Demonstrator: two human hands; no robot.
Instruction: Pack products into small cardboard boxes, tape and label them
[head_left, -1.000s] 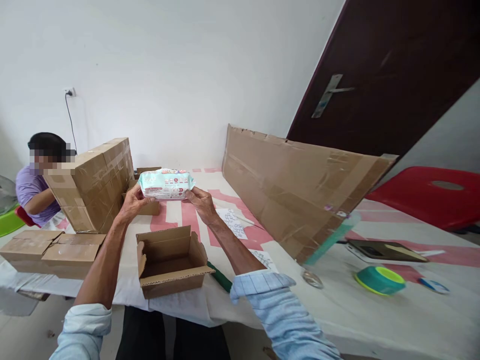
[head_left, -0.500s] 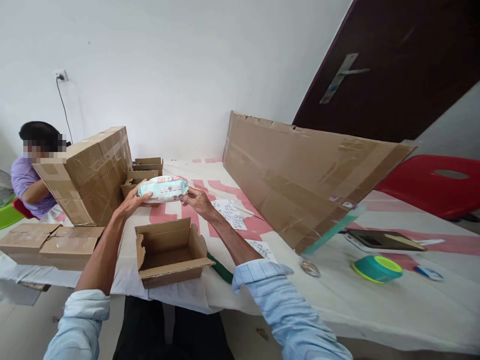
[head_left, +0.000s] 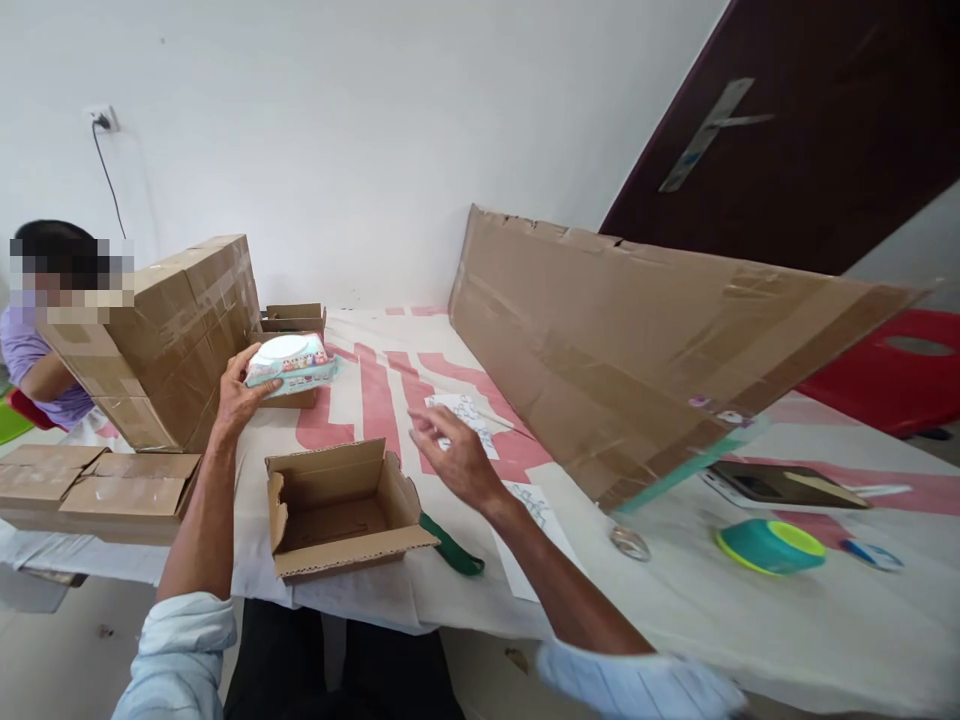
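My left hand (head_left: 238, 393) grips a pale blue pack of wipes (head_left: 290, 361) by its left end, holding it above the table beside a stack of taped cartons (head_left: 169, 330). My right hand (head_left: 452, 455) hovers free over the table with fingers spread, holding nothing, just right of a small open cardboard box (head_left: 341, 507) that stands empty near the table's front edge. A green-handled tool (head_left: 452, 545) lies beside that box.
A long cardboard sheet (head_left: 630, 345) stands on edge across the table. Printed paper sheets (head_left: 461, 412), a tape roll (head_left: 628, 542), a teal tape dispenser (head_left: 770, 545) and a phone (head_left: 780, 483) lie to the right. Flat boxes (head_left: 97, 490) are at left; another person (head_left: 41, 345) sits beyond.
My right hand let go of the wipes pack and moved right and toward me. My left hand carried the pack left, towards the carton stack.
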